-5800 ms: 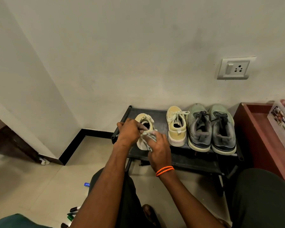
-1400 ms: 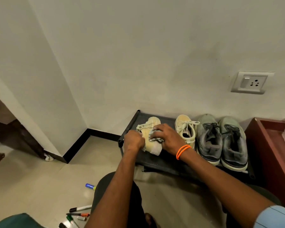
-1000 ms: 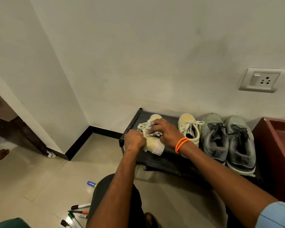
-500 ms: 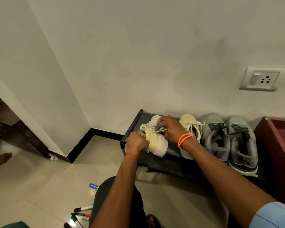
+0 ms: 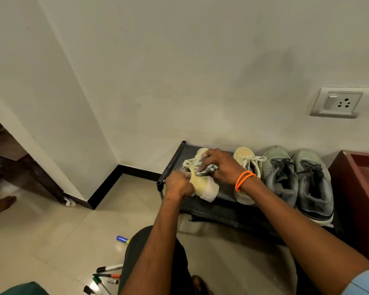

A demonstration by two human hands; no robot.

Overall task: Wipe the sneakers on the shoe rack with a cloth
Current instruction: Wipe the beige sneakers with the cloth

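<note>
A pale yellow sneaker point(image 5: 205, 186) is tipped on its side at the left end of the black shoe rack point(image 5: 222, 209). My left hand point(image 5: 178, 185) grips its heel end from the left. My right hand point(image 5: 218, 167), with orange bands on the wrist, holds a bunched grey-white cloth point(image 5: 208, 168) pressed against the sneaker's upper near the laces. The matching yellow sneaker point(image 5: 246, 165) stands upright just right of it. A pair of grey-green sneakers point(image 5: 296, 182) fills the rack's right end.
A dark red wooden cabinet point(image 5: 358, 188) stands to the right of the rack. Several markers point(image 5: 107, 273) lie on the tiled floor by my knee. A wall socket point(image 5: 340, 102) sits above the rack. A dark table leg point(image 5: 26, 173) stands at left.
The yellow sneaker has been tipped from upright onto its side. My right hand with the cloth has slid from the toe area up towards the laces. My left hand keeps its grip.
</note>
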